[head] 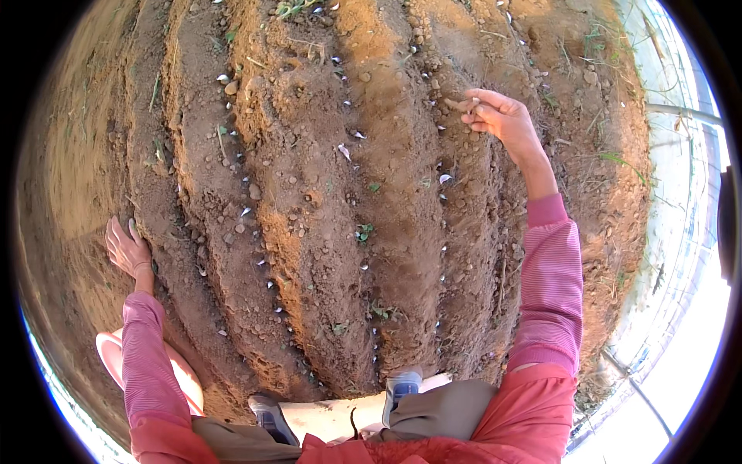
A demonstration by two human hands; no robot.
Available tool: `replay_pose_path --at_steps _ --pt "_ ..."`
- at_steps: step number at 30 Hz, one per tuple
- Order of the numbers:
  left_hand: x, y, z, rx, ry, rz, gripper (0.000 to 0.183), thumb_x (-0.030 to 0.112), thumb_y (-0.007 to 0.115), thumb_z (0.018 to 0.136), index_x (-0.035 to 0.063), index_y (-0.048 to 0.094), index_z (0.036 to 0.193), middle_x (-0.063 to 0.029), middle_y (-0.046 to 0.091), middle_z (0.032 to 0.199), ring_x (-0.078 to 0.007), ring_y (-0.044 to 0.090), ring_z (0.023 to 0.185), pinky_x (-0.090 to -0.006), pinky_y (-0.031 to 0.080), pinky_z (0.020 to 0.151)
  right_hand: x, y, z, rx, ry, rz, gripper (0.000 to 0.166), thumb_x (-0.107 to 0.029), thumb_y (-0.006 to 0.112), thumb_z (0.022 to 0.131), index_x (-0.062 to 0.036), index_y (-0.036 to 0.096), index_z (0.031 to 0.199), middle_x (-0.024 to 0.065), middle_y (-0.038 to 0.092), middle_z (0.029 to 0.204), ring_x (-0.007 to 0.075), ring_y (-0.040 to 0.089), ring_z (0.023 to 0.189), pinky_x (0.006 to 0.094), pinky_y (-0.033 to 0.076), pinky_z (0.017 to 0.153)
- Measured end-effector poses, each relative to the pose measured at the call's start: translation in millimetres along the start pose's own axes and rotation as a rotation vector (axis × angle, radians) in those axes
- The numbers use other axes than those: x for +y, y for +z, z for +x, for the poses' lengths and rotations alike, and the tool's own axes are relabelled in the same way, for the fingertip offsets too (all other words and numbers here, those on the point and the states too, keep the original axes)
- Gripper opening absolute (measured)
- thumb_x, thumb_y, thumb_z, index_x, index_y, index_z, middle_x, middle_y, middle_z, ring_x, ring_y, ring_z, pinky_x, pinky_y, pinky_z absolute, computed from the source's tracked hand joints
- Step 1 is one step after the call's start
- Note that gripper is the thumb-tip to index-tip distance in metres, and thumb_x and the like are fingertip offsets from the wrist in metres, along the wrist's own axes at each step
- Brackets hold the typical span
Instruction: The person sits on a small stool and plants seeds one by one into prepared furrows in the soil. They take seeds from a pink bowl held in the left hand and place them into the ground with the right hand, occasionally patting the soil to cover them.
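Rows of garlic cloves (445,178) lie in shallow furrows in brown soil (394,232). My right hand (493,116) is raised at the upper right, over a furrow, with thumb and fingers pinched around a small pale piece; its exact kind is hard to tell, and it may be a clove. At the far left, my left hand (128,249) rests on or just above bare soil with its fingers spread and nothing in it. A pink plastic basin (185,377) stands near my left forearm, partly hidden by the sleeve.
My shoes (400,385) are at the bottom, by a pale flat board or sheet (330,414). Small green weeds (364,233), pebbles (232,88) and clods dot the ridges. Translucent sheeting (672,174) with metal pipes (684,112) borders the plot at the right.
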State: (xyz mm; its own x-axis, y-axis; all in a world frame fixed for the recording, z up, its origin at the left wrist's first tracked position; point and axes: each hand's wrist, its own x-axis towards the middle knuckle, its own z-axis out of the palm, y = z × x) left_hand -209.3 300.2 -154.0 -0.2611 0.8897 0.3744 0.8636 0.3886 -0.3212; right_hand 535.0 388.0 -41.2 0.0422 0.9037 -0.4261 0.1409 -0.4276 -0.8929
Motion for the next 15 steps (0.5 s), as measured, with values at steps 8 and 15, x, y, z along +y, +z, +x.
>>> replay_pose_path --at_steps 8,15 --pt "-1 -1 1 -0.009 0.017 0.014 0.05 0.05 0.045 0.098 0.0206 0.048 0.138 -0.0019 0.05 0.141 -0.0256 0.044 0.13 -0.0453 0.038 0.102 2 -1 -34 -0.142 0.082 -0.011 0.025 -0.011 0.059 0.096 -0.0006 0.066 0.117 0.0085 0.071 0.101 0.0162 0.07 0.087 0.0279 0.058 0.076" --pt "2 -4 3 0.027 0.036 -0.004 0.049 0.049 0.044 0.098 0.0185 0.05 0.136 -0.0044 0.052 0.139 -0.0273 0.046 0.128 -0.0462 0.039 0.102 7 -8 -40 0.006 -0.218 -0.29 0.022 -0.012 0.063 0.092 -0.0018 0.071 0.111 0.0012 0.071 0.099 0.0071 0.062 0.089 0.024 0.05 0.082"
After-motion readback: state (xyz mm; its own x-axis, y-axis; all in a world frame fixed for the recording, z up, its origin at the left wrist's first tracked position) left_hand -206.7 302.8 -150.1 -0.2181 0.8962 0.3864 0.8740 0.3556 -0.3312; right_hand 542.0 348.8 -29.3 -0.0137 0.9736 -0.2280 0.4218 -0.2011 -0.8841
